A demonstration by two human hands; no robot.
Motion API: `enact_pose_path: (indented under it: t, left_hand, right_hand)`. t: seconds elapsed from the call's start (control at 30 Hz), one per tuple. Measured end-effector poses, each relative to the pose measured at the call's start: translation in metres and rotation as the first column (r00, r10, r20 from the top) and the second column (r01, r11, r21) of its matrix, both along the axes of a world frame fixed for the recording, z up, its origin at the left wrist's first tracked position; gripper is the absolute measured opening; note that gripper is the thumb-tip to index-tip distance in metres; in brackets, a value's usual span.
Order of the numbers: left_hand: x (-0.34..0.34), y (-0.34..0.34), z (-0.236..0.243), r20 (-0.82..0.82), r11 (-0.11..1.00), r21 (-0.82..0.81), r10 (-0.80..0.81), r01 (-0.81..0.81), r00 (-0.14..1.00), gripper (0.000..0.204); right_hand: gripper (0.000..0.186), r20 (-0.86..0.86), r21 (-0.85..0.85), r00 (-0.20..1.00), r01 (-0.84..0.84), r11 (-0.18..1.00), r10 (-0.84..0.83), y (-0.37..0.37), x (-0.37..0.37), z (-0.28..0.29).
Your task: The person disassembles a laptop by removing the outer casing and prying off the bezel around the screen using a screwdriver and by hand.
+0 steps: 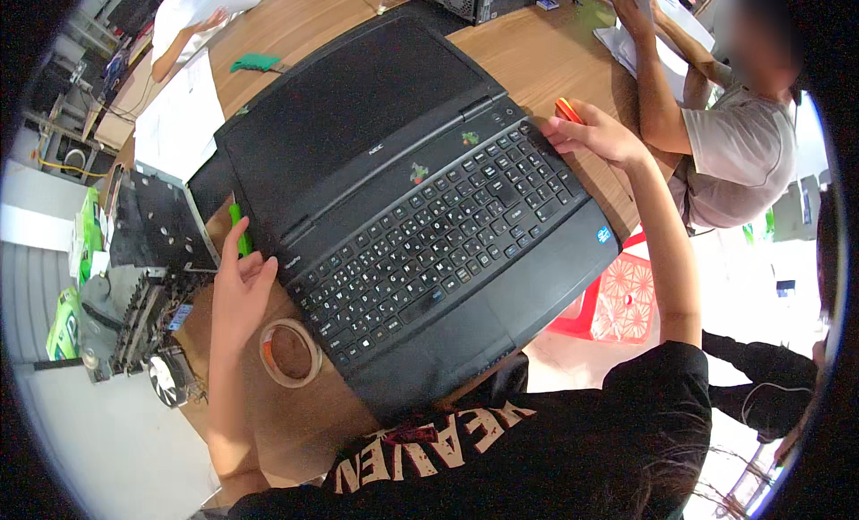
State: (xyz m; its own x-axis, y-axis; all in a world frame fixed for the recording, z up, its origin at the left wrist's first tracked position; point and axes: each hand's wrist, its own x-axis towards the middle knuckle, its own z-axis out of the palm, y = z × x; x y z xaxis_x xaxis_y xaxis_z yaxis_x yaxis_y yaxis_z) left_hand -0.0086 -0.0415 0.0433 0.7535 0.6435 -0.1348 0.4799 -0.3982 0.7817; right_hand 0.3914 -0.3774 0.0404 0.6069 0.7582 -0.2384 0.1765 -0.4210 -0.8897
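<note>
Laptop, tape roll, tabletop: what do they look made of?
Laptop: black plastic shell, matte by its dull, even sheen; the lid back looks faintly textured. Tape roll beside the left hand: pale translucent tape, likely on a card core; the table shows through its centre. Tabletop: brown wood-grain surface, smooth; veneer or laminate, can't tell which.
</note>
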Motion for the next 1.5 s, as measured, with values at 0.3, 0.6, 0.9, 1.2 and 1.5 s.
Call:
enact_pose_path:
  t: [0.3, 0.6, 0.9, 1.2, 1.5]
  left_hand:
    - [0.001, 0.038, -0.004, 0.065, 0.912, -0.388, 0.174, -0.136, 0.983, 0.072]
    - [0.048, 0.072, -0.026, 0.001, 0.877, -0.443, 0.208, -0.186, 0.978, 0.077]
    - [0.044, 0.065, -0.032, 0.149, 0.912, -0.332, 0.303, -0.241, 0.941, 0.077]
    - [0.043, 0.069, -0.04, 0.324, 0.885, -0.447, 0.296, -0.131, 0.899, 0.079]
    - [0.101, 0.131, -0.018, 0.351, 0.701, -0.713, 0.326, 0.025, 0.878, 0.053]
  right_hand:
    - [0.026, 0.038, 0.191, 0.997, 0.063, 0.98, -0.072, 0.113, 0.074, -0.036]
    - [0.031, 0.247, -0.082, 0.967, -0.051, 0.995, 0.07, 0.183, 0.087, -0.027]
    - [0.041, 0.32, 0.169, 0.94, -0.178, 0.97, 0.117, 0.166, 0.087, -0.043]
    - [0.033, 0.5, 0.256, 0.864, -0.215, 0.943, 0.061, 0.16, 0.082, -0.042]
    - [0.057, 0.523, 0.007, 0.852, -0.025, 1.0, 0.018, 0.192, 0.083, 0.003]
